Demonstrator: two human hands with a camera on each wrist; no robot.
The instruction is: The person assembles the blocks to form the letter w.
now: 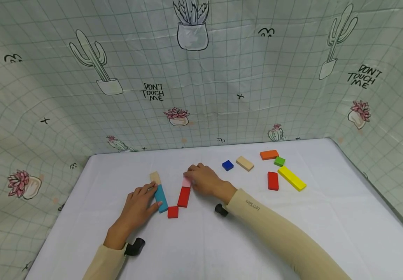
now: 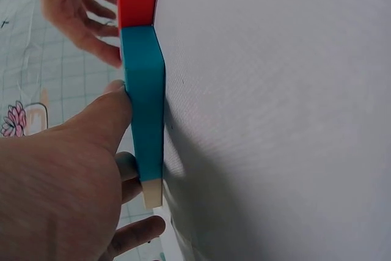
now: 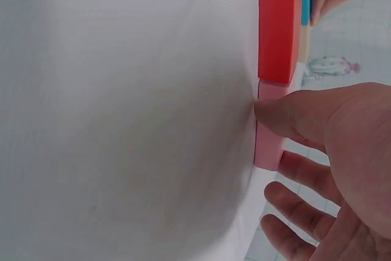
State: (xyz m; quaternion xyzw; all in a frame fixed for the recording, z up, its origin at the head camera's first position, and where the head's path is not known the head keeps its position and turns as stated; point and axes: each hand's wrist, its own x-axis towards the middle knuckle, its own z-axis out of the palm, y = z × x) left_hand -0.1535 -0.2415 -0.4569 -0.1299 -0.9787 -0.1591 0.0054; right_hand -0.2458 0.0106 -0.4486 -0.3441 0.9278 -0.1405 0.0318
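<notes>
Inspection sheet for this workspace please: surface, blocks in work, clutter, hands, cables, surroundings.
Surface: white tabletop, faint creases.
Job's things: beige rectangular block end to end with long light-blue block; small red square block at the V's near point; red rectangular block end to end with pink block.
Clutter: off to the right, dark-blue square block, second beige block, orange rectangular block, small green block, second red block, long yellow block.
Grippers: left hand touches light-blue block; right hand pinches pink block.
Cables: nothing seen.
Surroundings: grid-patterned fabric with plant drawings.
</notes>
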